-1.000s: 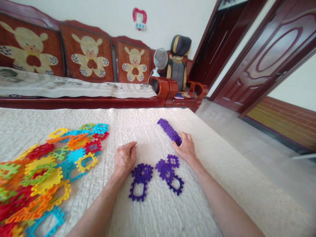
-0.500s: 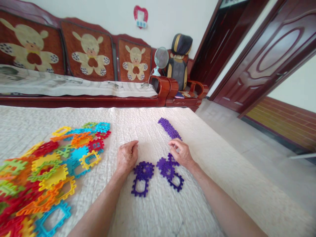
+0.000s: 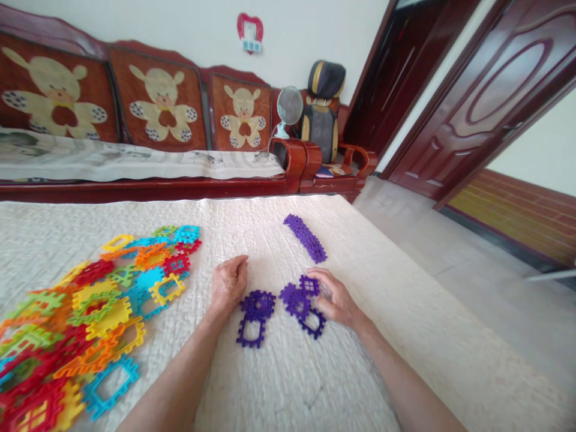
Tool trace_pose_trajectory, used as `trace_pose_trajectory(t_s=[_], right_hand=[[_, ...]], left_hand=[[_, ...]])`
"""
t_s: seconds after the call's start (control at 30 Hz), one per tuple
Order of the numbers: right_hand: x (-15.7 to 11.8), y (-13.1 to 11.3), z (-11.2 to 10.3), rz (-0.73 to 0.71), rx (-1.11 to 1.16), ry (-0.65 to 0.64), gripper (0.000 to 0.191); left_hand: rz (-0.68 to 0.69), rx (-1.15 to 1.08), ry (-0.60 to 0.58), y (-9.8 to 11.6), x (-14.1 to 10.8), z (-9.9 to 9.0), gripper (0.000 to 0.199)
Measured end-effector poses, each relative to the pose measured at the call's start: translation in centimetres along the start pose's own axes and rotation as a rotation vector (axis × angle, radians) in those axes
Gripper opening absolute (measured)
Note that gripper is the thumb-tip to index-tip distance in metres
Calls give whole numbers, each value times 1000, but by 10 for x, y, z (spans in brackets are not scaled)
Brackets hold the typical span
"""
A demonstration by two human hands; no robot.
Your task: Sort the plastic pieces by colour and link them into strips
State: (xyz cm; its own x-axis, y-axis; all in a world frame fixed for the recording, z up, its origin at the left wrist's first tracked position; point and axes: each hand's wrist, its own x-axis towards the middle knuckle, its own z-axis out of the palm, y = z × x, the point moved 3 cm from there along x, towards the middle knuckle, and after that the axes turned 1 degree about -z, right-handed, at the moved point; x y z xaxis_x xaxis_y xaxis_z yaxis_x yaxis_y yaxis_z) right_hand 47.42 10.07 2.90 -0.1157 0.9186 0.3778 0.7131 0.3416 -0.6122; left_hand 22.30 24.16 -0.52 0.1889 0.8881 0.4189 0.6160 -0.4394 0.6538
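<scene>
My left hand [image 3: 229,282] rests on the pale textured cover with its fingers curled in, and I see nothing in it. Just right of its wrist lies a small stack of purple interlocking plastic tiles [image 3: 258,305], with a purple frame tile [image 3: 251,332] below. My right hand [image 3: 335,297] is at a second purple cluster [image 3: 297,302], thumb and forefinger apart at the edge of a window-patterned purple tile [image 3: 309,284]. Another purple frame tile [image 3: 314,324] lies beneath that cluster. Farther back, a row of overlapping purple tiles [image 3: 305,238] slants across the cover.
A large heap of red, yellow, orange, green and blue tiles [image 3: 108,306] spreads over the left of the covered surface [image 3: 243,222]. Behind it stand a wooden sofa with bear cushions [image 3: 164,102], a small fan [image 3: 289,108] and a chair [image 3: 321,123]. A door is at right.
My right hand has moved down from near the purple row to the right-hand cluster, and its fingers have spread. My left hand stays curled in place. The view has shifted slightly.
</scene>
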Motion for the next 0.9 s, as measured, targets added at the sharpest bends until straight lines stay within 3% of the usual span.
trace_pose_trajectory(t_s=[0.33, 0.47, 0.6, 0.73, 0.9], right_hand=[[-2, 5, 9, -75, -99, 30, 29], [-1, 13, 7, 55, -83, 151, 25], [-2, 28, 7, 215, -113, 275, 26], [-1, 32, 6, 235, -263, 356, 32], [3, 20, 5, 178, -359, 268, 44]], left_hand=[[-46, -25, -37, 3, 2, -2, 38], [-32, -21, -26, 1, 2, 0, 37], [-33, -23, -36, -2, 1, 2, 37], [-65, -21, -42, -3, 1, 2, 39], [-75, -17, -61, -2, 1, 1, 40]])
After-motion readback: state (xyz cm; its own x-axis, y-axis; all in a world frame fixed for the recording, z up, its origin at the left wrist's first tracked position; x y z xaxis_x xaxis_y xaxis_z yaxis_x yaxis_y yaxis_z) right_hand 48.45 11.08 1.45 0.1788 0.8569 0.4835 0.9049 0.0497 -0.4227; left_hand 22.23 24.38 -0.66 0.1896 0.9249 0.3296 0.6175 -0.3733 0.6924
